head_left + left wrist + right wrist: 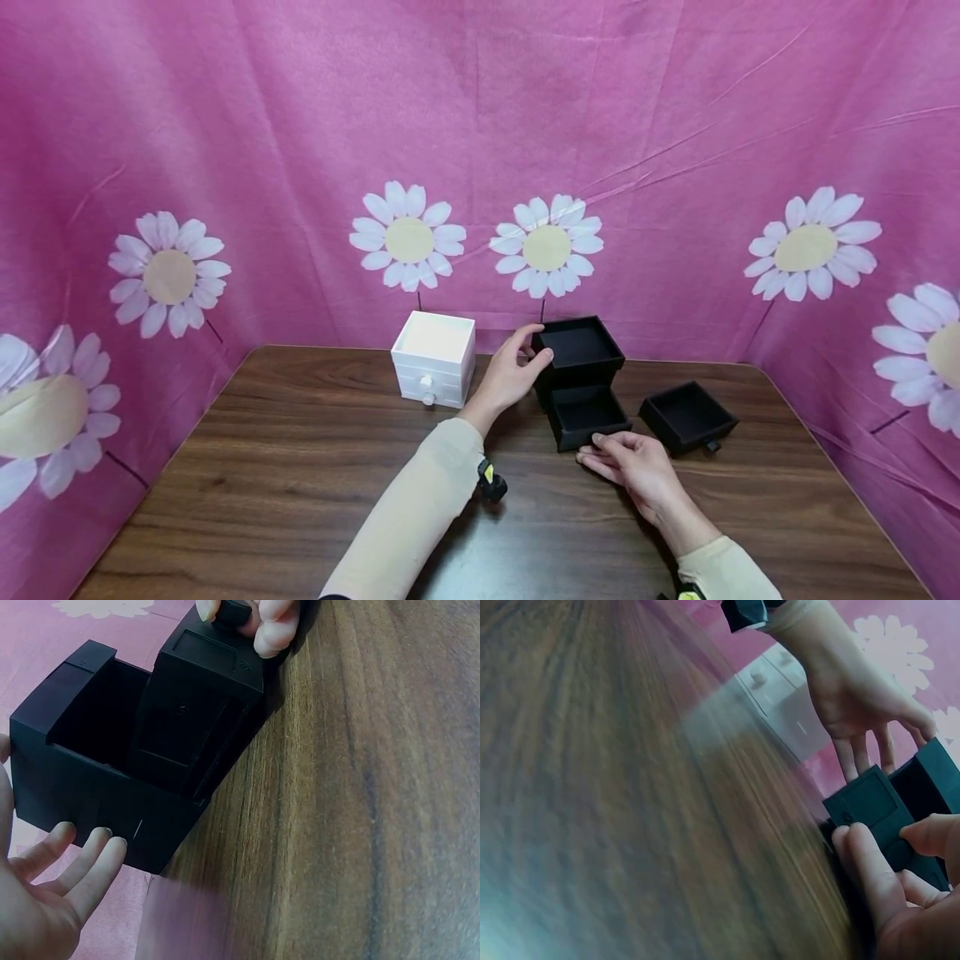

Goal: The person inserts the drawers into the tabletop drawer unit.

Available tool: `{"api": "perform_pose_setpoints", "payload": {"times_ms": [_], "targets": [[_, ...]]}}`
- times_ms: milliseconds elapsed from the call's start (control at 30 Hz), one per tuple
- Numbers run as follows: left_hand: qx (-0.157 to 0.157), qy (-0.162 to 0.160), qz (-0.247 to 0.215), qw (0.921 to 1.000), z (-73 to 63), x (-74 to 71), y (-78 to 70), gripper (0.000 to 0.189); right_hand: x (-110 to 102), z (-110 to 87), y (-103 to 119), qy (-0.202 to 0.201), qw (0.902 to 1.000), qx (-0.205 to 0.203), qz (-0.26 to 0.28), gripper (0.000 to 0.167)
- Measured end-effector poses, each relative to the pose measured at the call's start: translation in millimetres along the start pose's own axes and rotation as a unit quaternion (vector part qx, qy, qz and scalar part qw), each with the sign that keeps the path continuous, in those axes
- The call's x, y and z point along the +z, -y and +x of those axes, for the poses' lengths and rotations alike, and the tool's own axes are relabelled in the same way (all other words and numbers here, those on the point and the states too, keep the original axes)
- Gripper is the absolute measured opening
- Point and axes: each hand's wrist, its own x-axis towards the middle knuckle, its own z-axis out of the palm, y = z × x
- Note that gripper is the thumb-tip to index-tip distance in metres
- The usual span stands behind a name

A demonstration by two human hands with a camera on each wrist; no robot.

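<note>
Head view: black box [581,343] at four o'clock from centre — left hand [507,375] touching it, fingers relaxed, right hand [637,468] pinching its part-open drawer [588,410]. We judge work midway: loose drawer [688,415] lies outside.

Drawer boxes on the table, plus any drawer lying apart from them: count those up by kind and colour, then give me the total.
White drawer box: 1
Black drawer box, with one drawer pulled partway out: 1
Separate black drawer: 1
Total: 3
</note>
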Motion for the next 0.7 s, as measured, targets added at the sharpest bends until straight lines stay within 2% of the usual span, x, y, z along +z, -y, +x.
{"api": "perform_pose_setpoints", "payload": {"times_ms": [233, 700], "targets": [[-0.003, 0.001, -0.003, 1.0000, 0.7, 0.4, 0.6, 0.049, -4.5, -0.1, 6.1, 0.020, 0.9996, 0.007, -0.021, 0.027], [-0.007, 0.003, 0.008, 0.9999, 0.9, -0.3, -1.5, 0.048, 4.8, 4.9, 3.9, -0.033, 0.9989, -0.011, -0.033, 0.029]]}}
